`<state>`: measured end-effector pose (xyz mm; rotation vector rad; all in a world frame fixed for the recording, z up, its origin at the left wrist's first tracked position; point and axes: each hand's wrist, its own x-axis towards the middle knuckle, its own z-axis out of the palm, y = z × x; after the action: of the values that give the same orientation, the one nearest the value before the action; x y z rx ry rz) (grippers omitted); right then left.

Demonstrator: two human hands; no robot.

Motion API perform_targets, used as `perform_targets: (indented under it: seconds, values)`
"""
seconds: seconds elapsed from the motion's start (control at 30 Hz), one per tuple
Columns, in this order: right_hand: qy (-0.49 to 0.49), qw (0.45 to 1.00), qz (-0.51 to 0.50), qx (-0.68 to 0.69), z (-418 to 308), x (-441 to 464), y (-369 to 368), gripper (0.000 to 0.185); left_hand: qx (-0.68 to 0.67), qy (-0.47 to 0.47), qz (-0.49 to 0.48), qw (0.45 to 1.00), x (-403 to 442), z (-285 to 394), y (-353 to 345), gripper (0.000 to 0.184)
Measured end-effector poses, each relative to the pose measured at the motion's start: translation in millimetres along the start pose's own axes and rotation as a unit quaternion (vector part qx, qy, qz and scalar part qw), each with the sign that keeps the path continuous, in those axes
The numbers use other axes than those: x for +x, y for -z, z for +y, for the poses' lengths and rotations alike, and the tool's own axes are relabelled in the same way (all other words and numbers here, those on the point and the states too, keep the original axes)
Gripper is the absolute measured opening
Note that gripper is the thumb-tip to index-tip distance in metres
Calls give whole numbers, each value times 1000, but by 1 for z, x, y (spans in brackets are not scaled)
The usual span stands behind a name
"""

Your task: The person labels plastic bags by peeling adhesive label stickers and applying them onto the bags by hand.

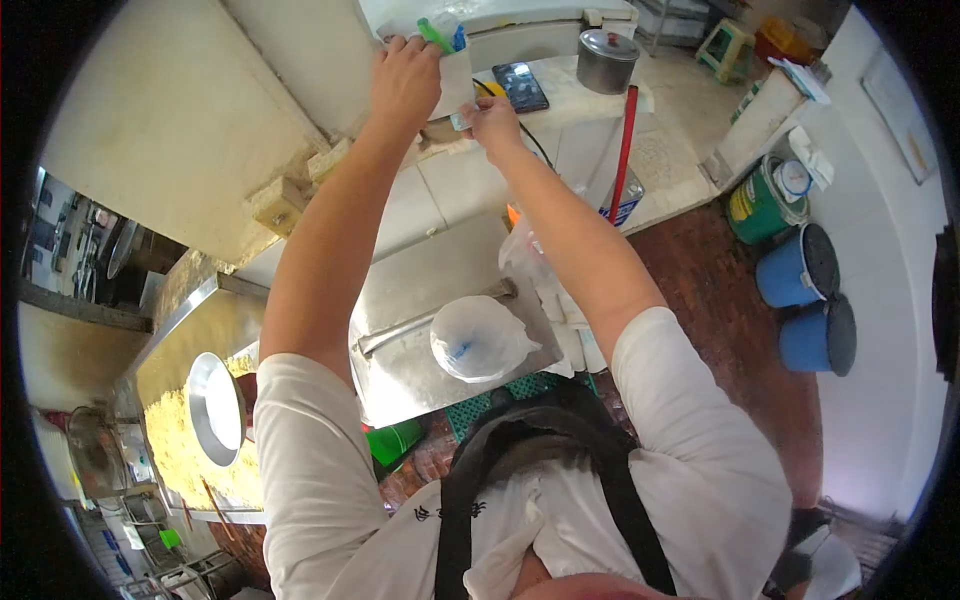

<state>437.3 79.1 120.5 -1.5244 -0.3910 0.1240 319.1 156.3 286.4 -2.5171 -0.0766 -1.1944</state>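
Observation:
My left hand (408, 82) reaches to the ledge at the top, its fingers curled over the rim of a white container (457, 82). A green item (434, 36) and a blue item (459, 39) stick up from it, right by those fingers; any grip inside is hidden. Lower and to the right, my right hand (494, 126) is closed in a pinch on a small pale bluish slip (461, 121). Just above this hand lies something yellow (490, 89), partly covered. A dark phone (521, 87) rests on the ledge to the right.
A lidded metal pot (607, 62) stands on the ledge near a red pole (624, 150). Below my arms, a tied white plastic bag (480, 340) sits on a metal counter (400, 300). A metal bowl (216, 408) lies left on yellow shreds. Blue buckets (797, 268) line the right wall.

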Motion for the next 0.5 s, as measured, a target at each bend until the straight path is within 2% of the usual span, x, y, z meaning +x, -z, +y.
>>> perform_targets:
  seconds: [0.07, 0.17, 0.27, 0.33, 0.37, 0.5]
  values:
    - [-84, 991, -48, 90, -37, -20, 10, 38, 14, 4, -5, 1000, 2, -1, -12, 16]
    - [-114, 981, -63, 147, -40, -23, 19, 37, -8, 14, -71, 997, 7, -7, -15, 26]
    - [-164, 963, -40, 212, -61, -41, 29, 31, -10, 15, -44, 999, 12, -8, -4, 26]
    - [-180, 958, -100, 201, -60, -44, 34, 30, -7, 9, -17, 1000, 14, -10, -8, 19]
    - [-187, 954, -129, 195, -61, -47, 37, 29, -7, 5, -2, 1000, 14, -10, -8, 18]
    - [-117, 977, -116, 135, -67, -71, 59, 31, -4, 2, 13, 1000, 16, -10, -6, 21]
